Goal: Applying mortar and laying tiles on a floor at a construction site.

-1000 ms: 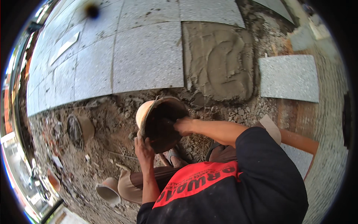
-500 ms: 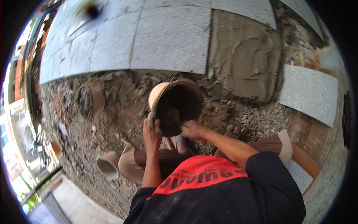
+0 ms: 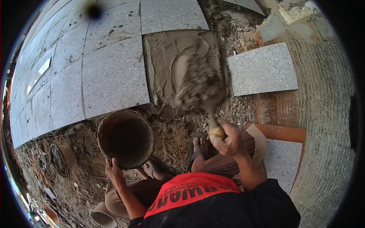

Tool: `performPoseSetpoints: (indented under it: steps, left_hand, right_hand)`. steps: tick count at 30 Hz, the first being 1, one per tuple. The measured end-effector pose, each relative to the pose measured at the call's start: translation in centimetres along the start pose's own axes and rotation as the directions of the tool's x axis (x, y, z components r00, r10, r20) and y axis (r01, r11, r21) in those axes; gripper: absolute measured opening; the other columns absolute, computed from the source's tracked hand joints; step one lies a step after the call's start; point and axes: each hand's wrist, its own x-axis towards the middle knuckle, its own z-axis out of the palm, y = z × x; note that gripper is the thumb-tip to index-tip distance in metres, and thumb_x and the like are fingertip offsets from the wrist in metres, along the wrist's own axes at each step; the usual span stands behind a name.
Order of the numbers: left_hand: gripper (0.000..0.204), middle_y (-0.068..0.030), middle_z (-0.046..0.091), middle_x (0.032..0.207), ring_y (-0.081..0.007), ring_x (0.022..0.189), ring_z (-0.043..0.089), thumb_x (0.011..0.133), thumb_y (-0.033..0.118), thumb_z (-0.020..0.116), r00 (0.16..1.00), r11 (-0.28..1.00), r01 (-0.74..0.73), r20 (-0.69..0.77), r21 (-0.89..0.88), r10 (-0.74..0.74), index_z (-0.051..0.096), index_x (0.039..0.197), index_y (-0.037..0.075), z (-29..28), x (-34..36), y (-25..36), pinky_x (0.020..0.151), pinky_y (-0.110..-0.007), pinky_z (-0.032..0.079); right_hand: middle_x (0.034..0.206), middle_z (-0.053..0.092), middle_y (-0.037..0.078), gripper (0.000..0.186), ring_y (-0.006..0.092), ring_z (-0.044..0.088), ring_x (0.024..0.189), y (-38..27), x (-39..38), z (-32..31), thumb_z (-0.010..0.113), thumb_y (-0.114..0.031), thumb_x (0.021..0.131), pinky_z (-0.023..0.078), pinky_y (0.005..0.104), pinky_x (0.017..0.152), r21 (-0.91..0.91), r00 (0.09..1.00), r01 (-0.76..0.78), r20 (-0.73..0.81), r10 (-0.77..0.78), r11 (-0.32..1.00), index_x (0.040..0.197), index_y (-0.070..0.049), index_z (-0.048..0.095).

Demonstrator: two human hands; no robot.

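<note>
My right hand is closed round the wooden handle of a trowel. A heap of wet mortar rides on its blade, blurred by motion, above a mortar bed spread in a rectangular gap beside the laid tiles. My left hand grips the near rim of a bucket, which leans with its dark mouth facing up at me. How much is inside the bucket is hard to see.
Grey speckled floor tiles cover the far left. One loose tile lies right of the mortar bed, another beside my right knee. A thin string crosses the bed. More buckets rest on the rubble at left.
My right hand has come out of the bucket with mortar on the trowel and moved over the mortar bed. The view has swung right; my left hand still holds the bucket's rim.
</note>
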Motion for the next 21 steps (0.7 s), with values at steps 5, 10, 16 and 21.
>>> performPoseSetpoints:
  steps: [5, 10, 16, 21]
  left_hand:
    - [0.033, -0.0161, 0.059, 0.095, -0.0226, 0.083, 0.056, 0.082, 0.015, 0.049, 0.995, 0.996, -0.085, 0.046, -0.015, 0.086, 0.05, 0.11, -0.003, 1.3, 0.0, 1.5, 0.075, -0.031, 0.042]
    - [0.034, -0.0161, 0.059, 0.097, -0.0249, 0.086, 0.056, 0.081, 0.016, 0.051, 0.986, 0.992, -0.129, 0.106, 0.008, 0.127, 0.051, 0.109, -0.003, 2.0, -0.5, 1.4, 0.077, -0.032, 0.041]
    - [0.031, -0.0198, 0.057, 0.091, -0.0329, 0.086, 0.054, 0.08, 0.018, 0.054, 0.974, 0.975, -0.209, 0.099, 0.072, 0.202, 0.051, 0.104, -0.002, 0.6, -0.6, 3.1, 0.077, -0.037, 0.04]
    - [0.04, -0.0274, 0.05, 0.098, -0.0412, 0.092, 0.048, 0.08, 0.017, 0.054, 0.909, 0.893, -0.411, 0.161, 0.184, 0.385, 0.044, 0.112, -0.005, 5.3, -1.1, 3.5, 0.078, -0.042, 0.039]
  right_hand:
    - [0.076, 0.054, 0.018, 0.029, 0.0323, 0.057, 0.071, 8.2, 0.1, -2.4, 0.057, -0.016, 0.073, 0.045, 0.0373, 0.06, -0.476, 0.767, -0.276, -0.633, -0.108, 0.835, 0.093, 0.002, 0.047]
    - [0.078, 0.056, 0.022, 0.03, 0.0404, 0.054, 0.073, 14.8, -0.5, 0.4, 0.052, -0.012, 0.075, 0.043, 0.0445, 0.062, -0.504, 0.69, -0.673, -0.691, 0.215, 0.542, 0.102, -0.001, 0.043]
    - [0.077, 0.055, 0.019, 0.025, 0.0358, 0.057, 0.071, 5.5, 1.7, 8.8, 0.052, -0.015, 0.074, 0.046, 0.0429, 0.06, -0.64, 0.99, 0.08, 0.142, 0.016, 0.764, 0.096, -0.002, 0.048]
    - [0.075, 0.058, 0.013, 0.019, 0.0238, 0.06, 0.063, 5.8, 8.3, 16.4, 0.051, -0.014, 0.074, 0.049, 0.0364, 0.052, -0.829, 0.901, 0.391, 0.434, 0.018, 0.4, 0.089, -0.002, 0.051]
